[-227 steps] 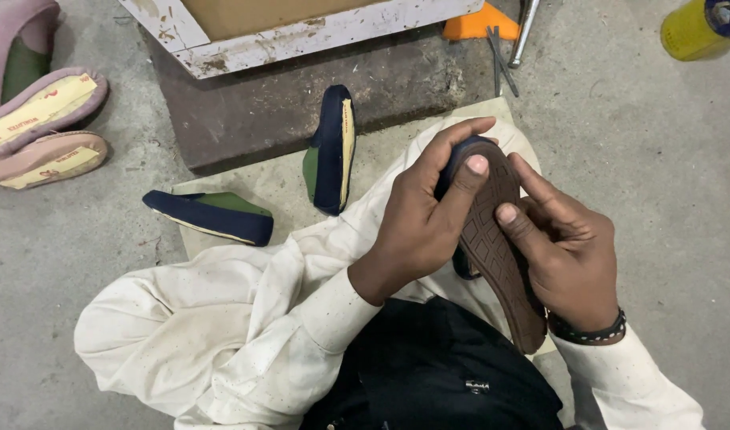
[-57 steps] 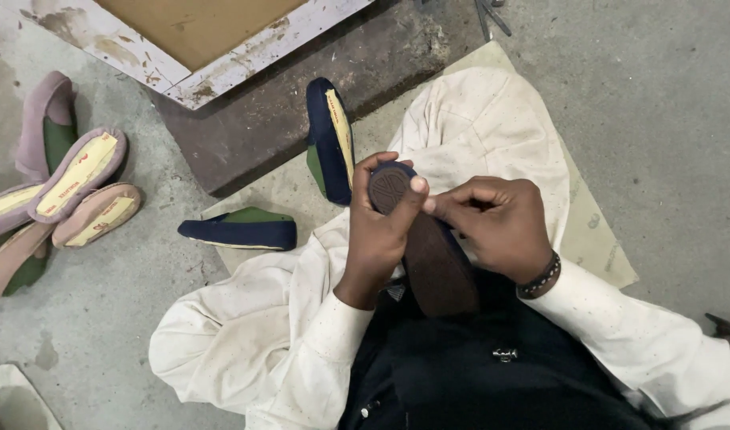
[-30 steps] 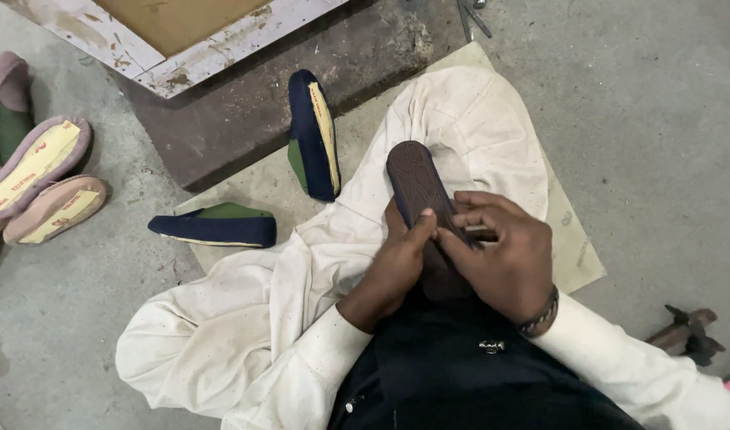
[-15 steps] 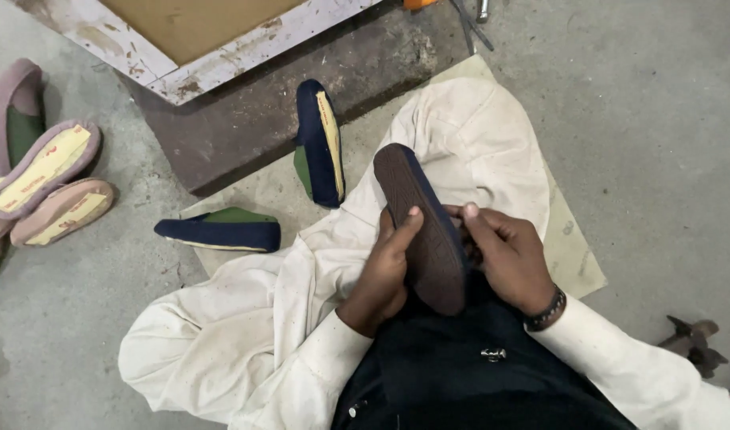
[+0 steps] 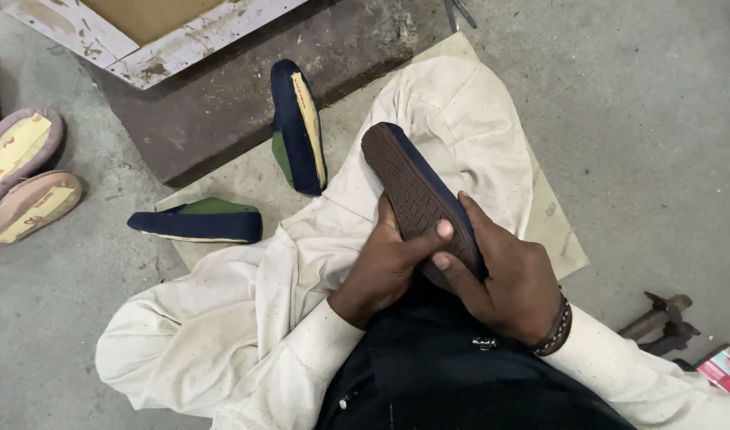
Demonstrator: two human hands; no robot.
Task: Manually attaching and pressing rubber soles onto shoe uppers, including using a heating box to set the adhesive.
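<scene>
A dark blue shoe with a brown patterned sole point(image 5: 409, 187) is held sole up over my lap, toe pointing away from me. My left hand point(image 5: 385, 267) grips its heel end from the left, thumb laid across the sole. My right hand point(image 5: 504, 279), with a beaded band at the wrist, wraps the heel end from the right. I sit cross-legged in cream trousers point(image 5: 445, 111) on a piece of cardboard point(image 5: 552, 223).
Two more blue and green shoes lie on the floor, one on its side point(image 5: 297, 127), one flat point(image 5: 198, 221). Pink shoes point(image 5: 23, 171) sit at the left edge. A white-framed board point(image 5: 154, 32) on a dark slab point(image 5: 245, 95) stands ahead. Metal tools point(image 5: 655, 318) lie at the right.
I have turned the shoe so its sole faces up and tilts to the left. Both hands slid down to its heel end, and the view shifted slightly.
</scene>
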